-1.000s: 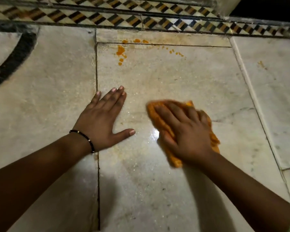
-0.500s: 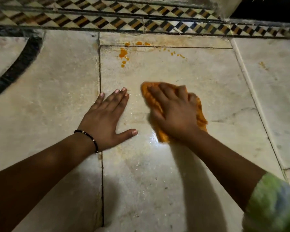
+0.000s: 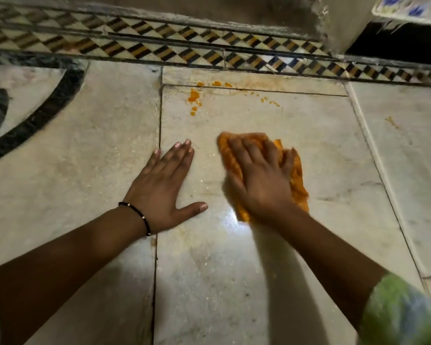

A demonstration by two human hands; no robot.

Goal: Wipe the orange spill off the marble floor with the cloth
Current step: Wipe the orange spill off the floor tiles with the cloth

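Far left of the frame: a dark curved inlay band arcs across the pale marble floor. Nothing on it.

Left of centre: left hand lies flat on the marble, fingers straight and together, thumb splayed toward the right. Holds nothing. It straddles the dark joint between two slabs. Likely a prop, taking body weight while the other arm works. Thin black bead bracelet at the wrist.

Centre: right hand presses down on the orange cloth, fingers spread over the bunched fabric, cloth edges showing beyond the fingertips and along the right side. Hand slightly blurred. Cloth is flat to the floor, just beside the left hand, not touching it. Broad palm contact probably serves to drag the whole pad at once. Wet sheen and glare on the marble directly below the cloth.

Upper centre: the orange spill, a cluster of blobs and drips near the slab's top edge, with more spots on the narrow strip above and a scatter to the right. All apart from the cloth, unwiped. Nothing lies between cloth and spill; the grooved joint there may hold residue.

Top: a chequered tile border runs across the frame, limiting the forward stroke.

Right: a faint orange mark on the neighbouring slab. Lower right: a green patterned sleeve.
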